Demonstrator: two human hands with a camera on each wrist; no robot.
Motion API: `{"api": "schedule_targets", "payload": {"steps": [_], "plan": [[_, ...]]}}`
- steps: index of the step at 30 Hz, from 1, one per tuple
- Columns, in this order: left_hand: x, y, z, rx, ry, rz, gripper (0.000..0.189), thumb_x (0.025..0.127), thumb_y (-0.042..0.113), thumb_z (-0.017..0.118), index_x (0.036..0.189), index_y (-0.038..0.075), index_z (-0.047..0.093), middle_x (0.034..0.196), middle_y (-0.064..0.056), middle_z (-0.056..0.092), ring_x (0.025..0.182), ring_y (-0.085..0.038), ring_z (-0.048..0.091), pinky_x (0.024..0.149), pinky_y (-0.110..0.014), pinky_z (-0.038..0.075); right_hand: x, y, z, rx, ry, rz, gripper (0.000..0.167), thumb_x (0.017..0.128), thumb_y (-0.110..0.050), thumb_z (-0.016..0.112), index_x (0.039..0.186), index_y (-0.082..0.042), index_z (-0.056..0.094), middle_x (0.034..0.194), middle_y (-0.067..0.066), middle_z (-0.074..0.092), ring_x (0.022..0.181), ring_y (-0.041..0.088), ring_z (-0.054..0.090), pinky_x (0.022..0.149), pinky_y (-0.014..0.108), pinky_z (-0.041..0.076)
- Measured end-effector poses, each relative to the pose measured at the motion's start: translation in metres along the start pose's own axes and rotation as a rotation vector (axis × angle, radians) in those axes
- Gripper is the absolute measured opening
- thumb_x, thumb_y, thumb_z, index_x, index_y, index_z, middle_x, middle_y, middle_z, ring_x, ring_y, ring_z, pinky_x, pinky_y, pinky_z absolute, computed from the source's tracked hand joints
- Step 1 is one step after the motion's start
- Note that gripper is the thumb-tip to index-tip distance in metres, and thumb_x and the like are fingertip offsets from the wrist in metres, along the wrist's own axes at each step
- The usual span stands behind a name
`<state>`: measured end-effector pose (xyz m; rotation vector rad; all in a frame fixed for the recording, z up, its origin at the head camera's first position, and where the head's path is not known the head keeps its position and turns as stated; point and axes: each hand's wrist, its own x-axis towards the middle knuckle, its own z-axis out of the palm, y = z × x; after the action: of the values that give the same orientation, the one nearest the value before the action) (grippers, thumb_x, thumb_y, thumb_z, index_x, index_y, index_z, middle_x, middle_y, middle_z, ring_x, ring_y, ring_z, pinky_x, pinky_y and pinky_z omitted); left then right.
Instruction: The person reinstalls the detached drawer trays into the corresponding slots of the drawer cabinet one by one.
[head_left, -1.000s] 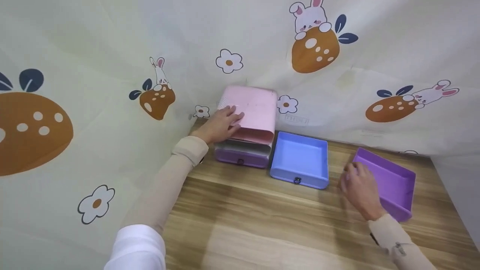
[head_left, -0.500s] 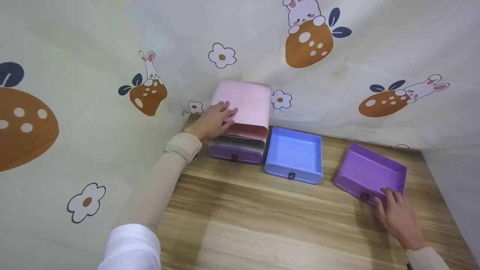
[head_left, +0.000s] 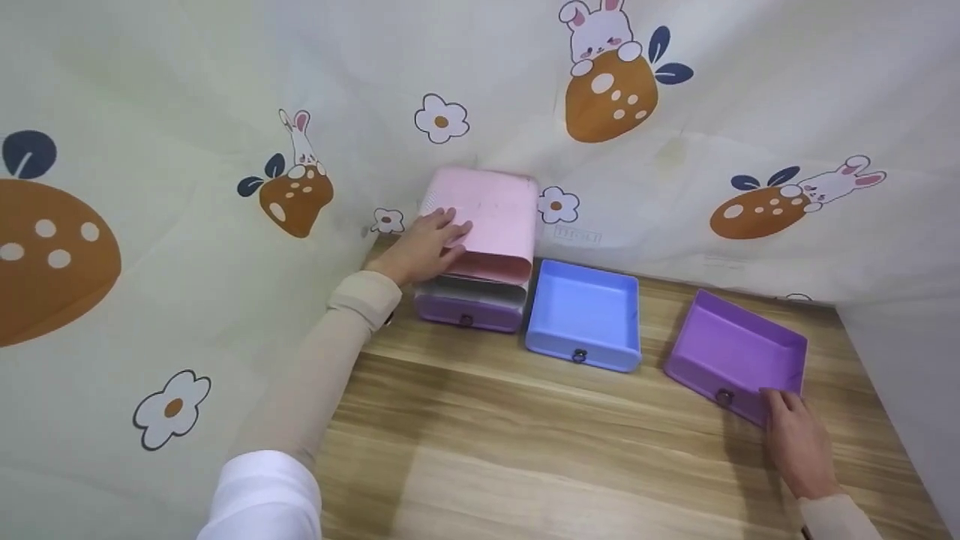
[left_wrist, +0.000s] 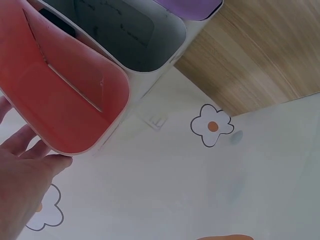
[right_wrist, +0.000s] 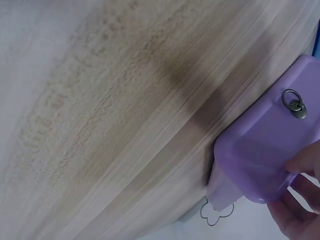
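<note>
My left hand (head_left: 421, 244) rests on the top of a pink drawer cabinet shell (head_left: 495, 206), fingers loosely spread and the thumb near its front edge. That shell's front gapes, and its reddish inside (left_wrist: 70, 95) shows bare in the left wrist view. Beneath it comes a white shell (left_wrist: 157, 60) with another bare slot, then a purple drawer (head_left: 442, 309) pushed in at the bottom. At the right, my right hand (head_left: 799, 442) pinches the front right corner of a loose purple drawer (head_left: 735, 341), thumb against its front face. A small metal ring pull (right_wrist: 295, 105) hangs on that face.
A blue drawer (head_left: 589, 307) with a ring pull lies on the wood-grain table (head_left: 525, 450) between the cabinet and the loose purple drawer. Cloth (head_left: 337, 60) printed with rabbits, strawberries and flowers hangs behind and at the left, close to the cabinet.
My right hand has moved from the loose purple drawer's left side round to its front right corner and now grips it. The left hand stays on the pink shell.
</note>
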<state>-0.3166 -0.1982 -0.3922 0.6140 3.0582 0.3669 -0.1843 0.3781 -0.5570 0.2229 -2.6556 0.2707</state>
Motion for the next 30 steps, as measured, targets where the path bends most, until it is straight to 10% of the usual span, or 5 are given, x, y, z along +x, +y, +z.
{"api": "schedule_targets", "payload": {"steps": [30], "plan": [[0.0, -0.001, -0.002, -0.019, -0.018, 0.013, 0.054, 0.104, 0.036, 0.042, 0.154, 0.016, 0.036, 0.165, -0.019, 0.024, 0.155, -0.039, 0.02, 0.131, -0.051, 0.015, -0.01, 0.006, -0.023, 0.018, 0.141, 0.006, 0.037, 0.073, 0.02, 0.059, 0.106, 0.005, 0.061, 0.094, 0.033, 0.065, 0.052, 0.05, 0.055, 0.039, 0.061, 0.041]]}}
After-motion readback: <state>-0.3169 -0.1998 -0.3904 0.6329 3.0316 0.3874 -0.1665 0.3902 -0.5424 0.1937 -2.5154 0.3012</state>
